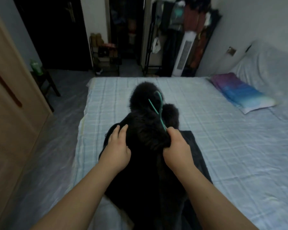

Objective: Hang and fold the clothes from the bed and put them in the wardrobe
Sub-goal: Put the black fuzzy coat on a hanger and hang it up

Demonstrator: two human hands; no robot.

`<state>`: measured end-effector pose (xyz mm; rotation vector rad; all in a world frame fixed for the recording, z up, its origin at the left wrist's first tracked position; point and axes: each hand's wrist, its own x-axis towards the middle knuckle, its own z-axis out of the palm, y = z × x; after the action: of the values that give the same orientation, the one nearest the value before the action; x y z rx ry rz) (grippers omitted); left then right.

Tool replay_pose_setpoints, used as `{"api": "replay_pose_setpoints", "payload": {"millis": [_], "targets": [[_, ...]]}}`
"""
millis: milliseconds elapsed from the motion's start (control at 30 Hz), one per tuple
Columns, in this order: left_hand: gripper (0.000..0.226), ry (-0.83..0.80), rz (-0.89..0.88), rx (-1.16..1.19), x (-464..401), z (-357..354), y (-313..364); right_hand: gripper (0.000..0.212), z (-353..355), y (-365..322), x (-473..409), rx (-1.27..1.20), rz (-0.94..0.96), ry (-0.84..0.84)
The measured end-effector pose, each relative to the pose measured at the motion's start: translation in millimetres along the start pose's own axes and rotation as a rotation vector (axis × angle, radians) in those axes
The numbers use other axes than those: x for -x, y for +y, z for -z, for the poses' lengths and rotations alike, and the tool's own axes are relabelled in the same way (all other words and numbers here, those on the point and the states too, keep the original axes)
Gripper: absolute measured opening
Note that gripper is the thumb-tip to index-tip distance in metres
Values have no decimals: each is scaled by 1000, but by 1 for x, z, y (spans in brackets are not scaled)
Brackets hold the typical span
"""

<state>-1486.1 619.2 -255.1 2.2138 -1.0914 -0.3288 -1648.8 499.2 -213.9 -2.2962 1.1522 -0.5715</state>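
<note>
A black fluffy garment (pixel 145 163) lies along the near part of the bed (pixel 223 130), its furry hood end pointing away from me. A green hanger hook (pixel 157 105) sticks up out of its collar area. My left hand (pixel 117 150) rests flat on the garment's left shoulder, fingers spread. My right hand (pixel 177 146) pinches the fabric at the collar, right at the base of the hanger. A second dark garment (pixel 194 150) lies flat under it on the right.
A purple and blue pillow (pixel 239 93) lies at the bed's far right. A wooden wardrobe door (pixel 8 97) stands at the left. Beyond the bed are a shoe rack (pixel 106 58), a white tower fan (pixel 183 55) and a clothes rack (pixel 194 22).
</note>
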Motion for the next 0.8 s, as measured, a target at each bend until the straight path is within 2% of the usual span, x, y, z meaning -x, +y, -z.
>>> {"api": "replay_pose_setpoints", "payload": {"millis": [100, 200, 433, 733, 800], "targets": [[81, 3, -80, -33, 2, 34, 36, 29, 49, -7, 4, -30, -8, 67], [85, -6, -209, -93, 7, 60, 77, 20, 98, -15, 10, -76, -8, 102], [91, 52, -380, -124, 27, 96, 176, 27, 211, -31, 33, -97, 158, 175], [87, 221, -360, -231, 86, 135, 251, 19, 329, -24, 60, -191, 335, 245], [86, 297, -342, -301, 106, 139, 264, 27, 346, -21, 66, -241, 384, 216]]}}
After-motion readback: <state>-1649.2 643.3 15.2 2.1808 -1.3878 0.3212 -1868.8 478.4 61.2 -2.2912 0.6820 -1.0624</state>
